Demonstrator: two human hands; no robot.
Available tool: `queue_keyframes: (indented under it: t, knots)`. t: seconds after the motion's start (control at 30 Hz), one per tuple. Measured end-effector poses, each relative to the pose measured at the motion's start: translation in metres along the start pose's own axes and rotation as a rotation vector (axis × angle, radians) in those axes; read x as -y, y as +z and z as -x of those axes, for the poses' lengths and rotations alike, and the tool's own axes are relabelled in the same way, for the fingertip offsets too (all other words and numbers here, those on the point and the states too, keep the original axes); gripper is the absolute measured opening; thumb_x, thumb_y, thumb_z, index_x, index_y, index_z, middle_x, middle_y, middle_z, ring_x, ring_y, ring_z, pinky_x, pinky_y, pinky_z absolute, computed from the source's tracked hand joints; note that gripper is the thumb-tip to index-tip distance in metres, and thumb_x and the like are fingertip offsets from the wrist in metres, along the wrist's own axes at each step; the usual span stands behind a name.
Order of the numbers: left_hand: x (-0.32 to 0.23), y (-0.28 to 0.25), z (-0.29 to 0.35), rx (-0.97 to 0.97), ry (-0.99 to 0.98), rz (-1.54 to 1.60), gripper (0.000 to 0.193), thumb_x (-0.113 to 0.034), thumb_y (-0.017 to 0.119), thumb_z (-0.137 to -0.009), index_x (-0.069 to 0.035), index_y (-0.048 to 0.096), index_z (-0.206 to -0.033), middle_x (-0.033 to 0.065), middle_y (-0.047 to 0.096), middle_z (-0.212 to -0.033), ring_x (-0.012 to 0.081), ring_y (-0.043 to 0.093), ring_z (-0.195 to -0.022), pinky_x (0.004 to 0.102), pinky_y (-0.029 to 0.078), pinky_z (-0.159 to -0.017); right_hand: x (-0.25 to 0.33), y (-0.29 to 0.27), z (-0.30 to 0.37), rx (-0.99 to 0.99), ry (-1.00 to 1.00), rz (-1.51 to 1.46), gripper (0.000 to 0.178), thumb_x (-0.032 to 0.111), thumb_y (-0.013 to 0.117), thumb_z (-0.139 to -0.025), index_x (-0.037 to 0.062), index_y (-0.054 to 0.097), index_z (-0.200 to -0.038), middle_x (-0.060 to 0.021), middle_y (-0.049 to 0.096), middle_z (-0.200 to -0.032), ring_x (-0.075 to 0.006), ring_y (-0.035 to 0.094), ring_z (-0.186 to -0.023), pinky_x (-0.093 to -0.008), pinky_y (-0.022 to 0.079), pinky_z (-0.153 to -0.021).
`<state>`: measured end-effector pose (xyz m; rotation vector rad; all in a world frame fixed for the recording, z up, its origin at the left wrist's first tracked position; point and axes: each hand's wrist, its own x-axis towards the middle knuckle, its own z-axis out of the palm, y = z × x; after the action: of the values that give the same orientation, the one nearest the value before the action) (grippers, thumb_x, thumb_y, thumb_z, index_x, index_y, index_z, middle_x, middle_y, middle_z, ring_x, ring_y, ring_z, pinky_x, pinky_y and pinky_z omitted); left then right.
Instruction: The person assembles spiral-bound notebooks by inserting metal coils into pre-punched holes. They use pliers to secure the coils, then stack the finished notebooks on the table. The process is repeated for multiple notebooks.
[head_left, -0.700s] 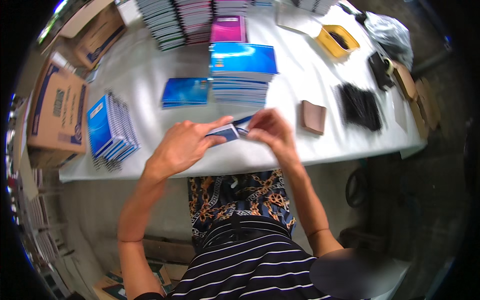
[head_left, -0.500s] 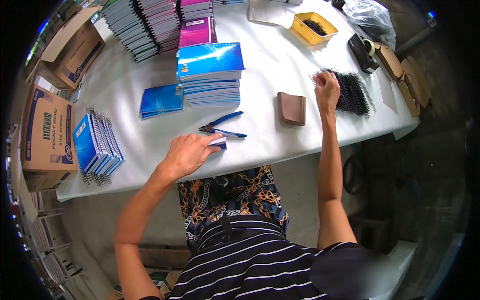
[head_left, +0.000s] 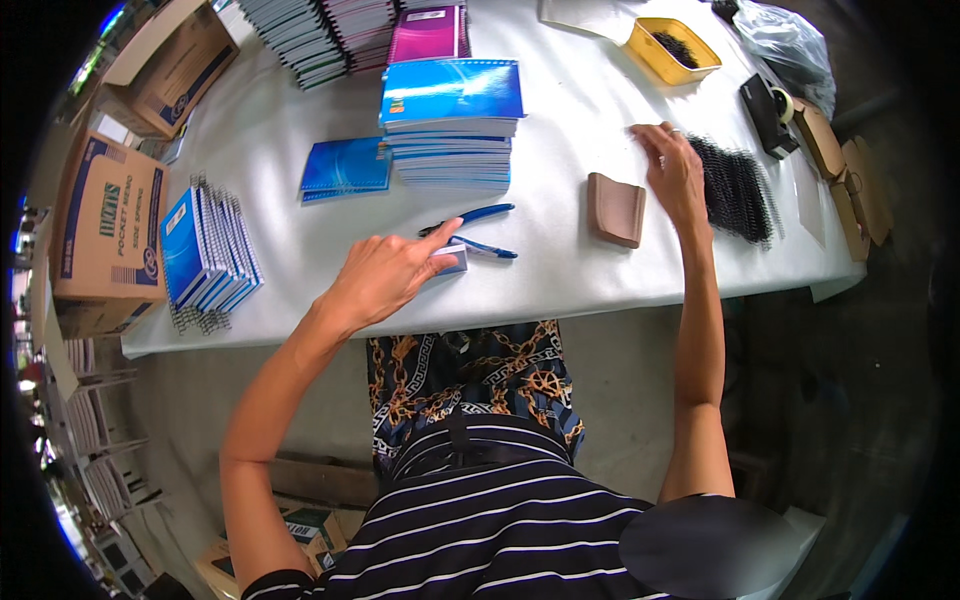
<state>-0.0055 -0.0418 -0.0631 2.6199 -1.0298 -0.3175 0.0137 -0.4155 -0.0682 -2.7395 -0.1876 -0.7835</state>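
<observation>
On the white-covered table, my left hand [head_left: 385,275] has its index finger stretched over blue-handled cutting pliers [head_left: 490,252]. Its thumb rests against a small white-and-blue block [head_left: 456,259] partly under the hand; the other fingers are curled and partly hidden. Farther right, my right hand [head_left: 680,172] is held beside a pile of black spiral binding coils [head_left: 740,195], thumb and fingers apart. No coil can be made out in it. Between the hands lies a brown curved block [head_left: 614,210]. A stack of blue notebooks [head_left: 450,95] stands beyond the pliers, with thinner blue notebooks [head_left: 345,168] beside it.
Coil-bound notebooks [head_left: 215,250] and cardboard boxes [head_left: 110,230] line the left side. Magenta notebooks [head_left: 428,35] are stacked at the back. A yellow tub [head_left: 655,65] of black bits, a tape dispenser [head_left: 768,115] and a plastic bag [head_left: 790,50] sit at the back right.
The whole view has shifted, so the table's things appear farther right and higher. My right hand's fingers have spread from a pinch at the coil pile. My left index finger now reaches over the pliers.
</observation>
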Motion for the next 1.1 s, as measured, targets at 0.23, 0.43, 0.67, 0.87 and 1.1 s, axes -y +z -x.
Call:
queue_keyframes:
  t: [0.23,0.43,0.67,0.87,1.1]
  knots:
    - [0.001,0.001,-0.003,0.022,-0.006,-0.008,0.050,-0.046,0.047,-0.097,-0.026,0.045,-0.142,0.0156,0.066,-0.072,0.0360,0.065,-0.066,0.0463,0.051,-0.062,0.145,0.021,0.036,0.317,0.031,-0.768,0.022,-0.003,0.071,-0.078,0.0063,0.071,-0.098,-0.0051,0.064,-0.093,-0.0184,0.065,-0.081,-0.0341,0.052,-0.065]
    - [0.003,0.002,-0.004,0.047,-0.022,-0.026,0.051,-0.048,0.044,-0.097,-0.026,0.042,-0.143,0.0141,0.067,-0.071,0.0339,0.066,-0.066,0.0458,0.052,-0.063,0.143,0.032,0.039,0.417,0.087,-0.901,0.021,-0.001,0.076,-0.073,0.0054,0.071,-0.092,-0.0006,0.064,-0.087,-0.0112,0.057,-0.077,-0.0274,0.045,-0.065]
    - [0.005,0.003,-0.008,0.026,-0.022,-0.046,0.052,-0.048,0.046,-0.096,-0.026,0.043,-0.143,0.0144,0.067,-0.071,0.0331,0.067,-0.066,0.0451,0.053,-0.062,0.142,0.033,0.036,0.538,0.070,-0.932,0.012,0.004,0.072,-0.079,0.0033,0.066,-0.089,-0.0030,0.063,-0.086,-0.0154,0.058,-0.074,-0.0312,0.045,-0.068]
    - [0.003,0.004,-0.006,-0.024,-0.025,-0.080,0.058,-0.048,0.053,-0.092,-0.029,0.039,-0.145,0.0122,0.070,-0.082,0.0315,0.068,-0.067,0.0438,0.054,-0.062,0.154,0.017,0.032,0.480,-0.142,-0.580,0.013,0.005,0.064,-0.086,0.0026,0.058,-0.097,-0.0098,0.061,-0.089,-0.0236,0.058,-0.074,-0.0373,0.047,-0.068]
    - [-0.006,0.009,-0.003,-0.113,0.078,-0.062,0.064,-0.042,0.061,-0.090,-0.034,0.034,-0.147,0.0068,0.072,-0.096,0.0298,0.068,-0.069,0.0424,0.056,-0.065,0.160,0.009,0.033,0.730,-0.255,-0.317,0.021,0.010,0.063,-0.086,0.0032,0.057,-0.105,-0.0140,0.065,-0.089,-0.0332,0.063,-0.085,-0.0463,0.049,-0.073]
